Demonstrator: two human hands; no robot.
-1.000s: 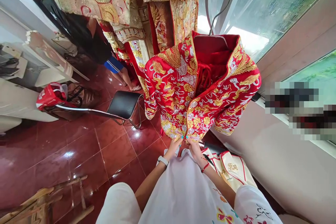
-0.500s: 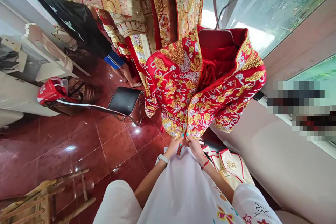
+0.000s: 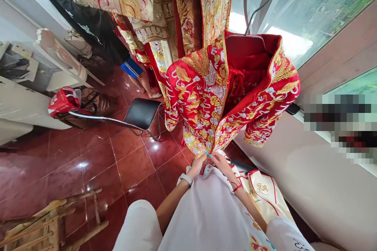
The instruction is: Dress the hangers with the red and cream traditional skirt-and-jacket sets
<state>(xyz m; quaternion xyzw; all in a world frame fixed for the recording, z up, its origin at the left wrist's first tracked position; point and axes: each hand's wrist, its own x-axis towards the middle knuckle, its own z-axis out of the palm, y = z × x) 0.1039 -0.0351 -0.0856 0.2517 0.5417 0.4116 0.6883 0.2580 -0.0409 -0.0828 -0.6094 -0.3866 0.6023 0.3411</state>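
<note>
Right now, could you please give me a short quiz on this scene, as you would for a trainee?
1. True or false: the left hand and the right hand both hold the bottom front edges of the red fabric jacket embroidered in gold and silver.
2. Which wrist wears the white wristwatch? A left, B right, C neither.
3. Which piece of furniture stands on the glossy red floor tiles just left of the jacket?
Key: 1 true. 2 A. 3 the black-seated metal chair.
</note>
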